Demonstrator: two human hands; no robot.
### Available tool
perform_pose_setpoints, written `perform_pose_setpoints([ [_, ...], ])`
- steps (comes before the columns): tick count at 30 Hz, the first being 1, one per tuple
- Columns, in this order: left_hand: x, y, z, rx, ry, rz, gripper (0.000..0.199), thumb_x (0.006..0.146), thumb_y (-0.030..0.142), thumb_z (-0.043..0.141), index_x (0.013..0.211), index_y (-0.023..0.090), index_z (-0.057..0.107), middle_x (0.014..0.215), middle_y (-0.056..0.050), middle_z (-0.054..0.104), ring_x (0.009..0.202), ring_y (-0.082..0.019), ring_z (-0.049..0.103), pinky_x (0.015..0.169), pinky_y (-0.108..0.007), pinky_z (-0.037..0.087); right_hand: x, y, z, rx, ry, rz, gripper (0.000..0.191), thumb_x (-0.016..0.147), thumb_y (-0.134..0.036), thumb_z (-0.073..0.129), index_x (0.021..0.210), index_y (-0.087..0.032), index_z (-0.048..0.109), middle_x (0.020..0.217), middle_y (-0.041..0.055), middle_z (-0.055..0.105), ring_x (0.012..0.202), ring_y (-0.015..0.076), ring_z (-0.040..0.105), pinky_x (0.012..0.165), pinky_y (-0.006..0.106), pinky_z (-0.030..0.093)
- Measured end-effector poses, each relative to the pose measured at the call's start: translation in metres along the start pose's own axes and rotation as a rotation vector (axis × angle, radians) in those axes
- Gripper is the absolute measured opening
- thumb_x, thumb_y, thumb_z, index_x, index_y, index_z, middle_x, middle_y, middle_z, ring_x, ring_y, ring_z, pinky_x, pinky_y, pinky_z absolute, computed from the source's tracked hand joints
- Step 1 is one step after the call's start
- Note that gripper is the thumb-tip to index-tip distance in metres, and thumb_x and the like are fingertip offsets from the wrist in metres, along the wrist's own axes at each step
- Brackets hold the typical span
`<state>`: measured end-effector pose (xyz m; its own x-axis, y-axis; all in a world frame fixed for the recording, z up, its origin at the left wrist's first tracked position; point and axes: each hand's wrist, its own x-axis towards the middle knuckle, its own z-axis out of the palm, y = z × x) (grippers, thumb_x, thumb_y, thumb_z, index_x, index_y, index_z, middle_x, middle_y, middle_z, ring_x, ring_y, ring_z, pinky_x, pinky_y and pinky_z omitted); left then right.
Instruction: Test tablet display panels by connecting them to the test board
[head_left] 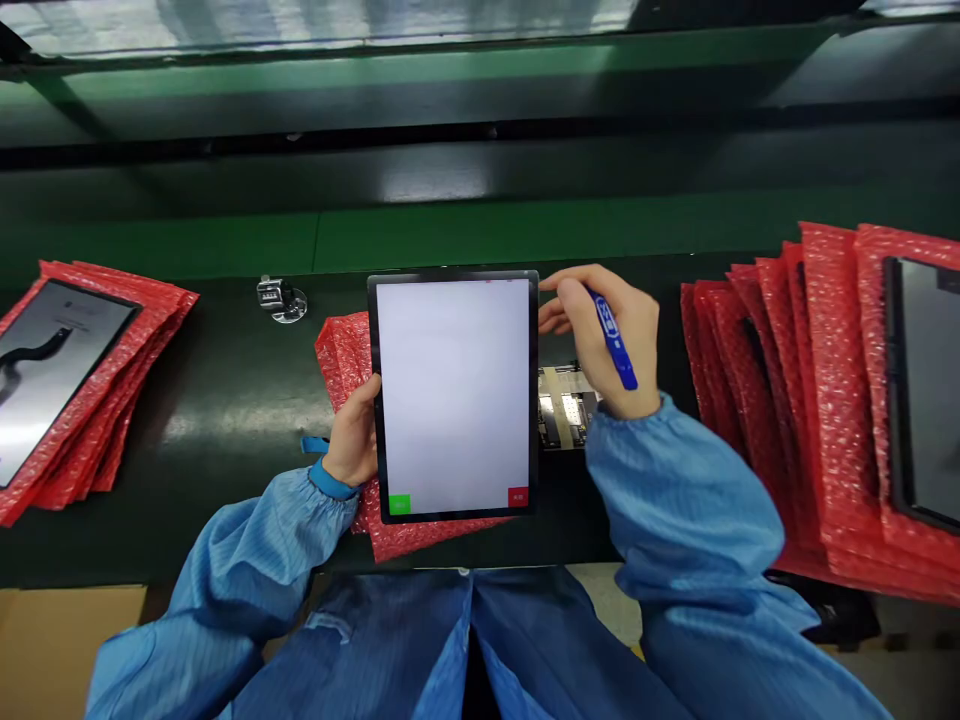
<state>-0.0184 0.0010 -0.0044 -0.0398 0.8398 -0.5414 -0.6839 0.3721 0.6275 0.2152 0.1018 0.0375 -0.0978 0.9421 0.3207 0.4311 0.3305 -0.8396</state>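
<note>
Tablet: lit pale screen facing up, long axis running from the near edge of the dark bench toward its far edge; a green button sits at the screen's near-left corner, a red one at its near-right corner.
Place: middle of the bench, close to the near edge, lying over a red bubble-wrap sleeve that shows at its left side and under its near end.
Left hand: fingers closed on the tablet's left edge, thumb on the bezel.
Right hand: at the tablet's far-right corner, fingers curled, a blue pen clamped between them, tip pointing away from the screen.
Circuit board: just beside the tablet's right edge, under the right wrist.
Tally counter: far-left of the tablet, well apart.
Left stack: red sleeves with a panel on top, at the bench's left end.
Right stack: red sleeves holding dark panels, fanned at the right end.
</note>
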Motion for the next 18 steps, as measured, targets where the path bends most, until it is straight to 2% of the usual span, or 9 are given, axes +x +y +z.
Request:
perform_pose_setpoints([
  [3, 0.000, 0.000, 0.001, -0.012, 0.053, 0.055, 0.023, 0.073, 0.033, 0.068, 0.091, 0.018, 0.072, 0.091, -0.005, 0.077, 0.100, -0.032, 0.071, 0.084, -0.040, 0.060, 0.030, -0.006, -0.017, -0.212, -0.228, -0.173, 0.027, 0.097, -0.036, 0.055, 0.075, -0.021, 0.060, 0.057, -0.0033, 0.059, 0.050, 0.0103, 0.056, 0.059, 0.026, 0.045],
  [4, 0.000, -0.001, 0.002, -0.015, 0.067, 0.053, 0.022, 0.073, 0.032, 0.068, 0.090, 0.018, 0.072, 0.089, -0.005, 0.077, 0.098, -0.031, 0.072, 0.083, -0.039, 0.060, 0.036, -0.008, -0.020, -0.269, -0.260, -0.211, 0.029, 0.096, -0.035, 0.056, 0.071, -0.021, 0.058, 0.054, -0.0040, 0.056, 0.048, 0.0099, 0.053, 0.058, 0.026, 0.042],
  [6, 0.000, -0.001, 0.003, -0.025, 0.092, 0.041, 0.021, 0.073, 0.031, 0.068, 0.089, 0.018, 0.073, 0.084, -0.004, 0.077, 0.089, -0.029, 0.073, 0.076, -0.036, 0.060, 0.037, -0.016, -0.021, -0.381, -0.234, -0.294, 0.029, 0.096, -0.033, 0.058, 0.069, -0.022, 0.057, 0.053, -0.0037, 0.053, 0.047, 0.0106, 0.048, 0.056, 0.027, 0.037],
  [9, 0.000, -0.002, 0.003, -0.030, 0.091, 0.027, 0.018, 0.074, 0.033, 0.070, 0.084, 0.018, 0.072, 0.066, 0.000, 0.071, 0.060, -0.021, 0.068, 0.054, -0.029, 0.053, 0.018, -0.038, -0.020, -0.441, -0.261, -0.475, 0.025, 0.098, -0.034, 0.055, 0.077, -0.023, 0.061, 0.061, -0.0022, 0.058, 0.051, 0.0117, 0.050, 0.055, 0.028, 0.035],
  [11, -0.001, -0.003, 0.002, -0.011, 0.056, -0.005, 0.021, 0.070, 0.039, 0.074, 0.071, 0.018, 0.069, 0.046, 0.003, 0.057, 0.036, -0.012, 0.049, 0.037, -0.024, 0.035, 0.000, -0.057, -0.023, -0.371, -0.389, -0.586, 0.025, 0.098, -0.037, 0.055, 0.079, -0.024, 0.062, 0.063, -0.0021, 0.059, 0.052, 0.0112, 0.051, 0.053, 0.027, 0.034],
  [12, -0.002, -0.003, 0.002, 0.004, 0.034, -0.024, 0.027, 0.067, 0.042, 0.076, 0.064, 0.018, 0.065, 0.040, 0.005, 0.049, 0.031, -0.008, 0.037, 0.033, -0.023, 0.024, -0.008, -0.066, -0.026, -0.350, -0.451, -0.629, 0.025, 0.098, -0.038, 0.056, 0.078, -0.024, 0.062, 0.062, -0.0022, 0.058, 0.051, 0.0109, 0.049, 0.052, 0.027, 0.033],
  [13, -0.003, -0.003, 0.002, 0.019, 0.014, -0.037, 0.033, 0.062, 0.045, 0.079, 0.058, 0.017, 0.061, 0.036, 0.006, 0.042, 0.029, -0.005, 0.028, 0.032, -0.021, 0.015, -0.015, -0.074, -0.029, -0.334, -0.497, -0.678, 0.024, 0.097, -0.037, 0.058, 0.077, -0.023, 0.062, 0.060, -0.0023, 0.055, 0.050, 0.0107, 0.047, 0.050, 0.028, 0.031],
  [15, -0.005, -0.004, 0.002, 0.043, -0.016, -0.033, 0.041, 0.053, 0.048, 0.082, 0.052, 0.017, 0.056, 0.035, 0.007, 0.038, 0.030, -0.002, 0.021, 0.034, -0.020, 0.007, -0.024, -0.087, -0.036, -0.308, -0.583, -0.758, 0.024, 0.096, -0.030, 0.060, 0.073, -0.021, 0.060, 0.057, -0.0025, 0.051, 0.049, 0.0105, 0.042, 0.049, 0.030, 0.028],
  [18, -0.006, -0.005, -0.001, 0.037, -0.043, -0.023, 0.039, 0.053, 0.046, 0.080, 0.052, 0.017, 0.054, 0.037, 0.007, 0.037, 0.032, -0.003, 0.022, 0.035, -0.020, 0.011, -0.029, -0.094, -0.045, -0.262, -0.685, -0.839, 0.028, 0.094, -0.019, 0.059, 0.066, -0.020, 0.055, 0.056, -0.0026, 0.048, 0.048, 0.0105, 0.038, 0.049, 0.033, 0.025],
])
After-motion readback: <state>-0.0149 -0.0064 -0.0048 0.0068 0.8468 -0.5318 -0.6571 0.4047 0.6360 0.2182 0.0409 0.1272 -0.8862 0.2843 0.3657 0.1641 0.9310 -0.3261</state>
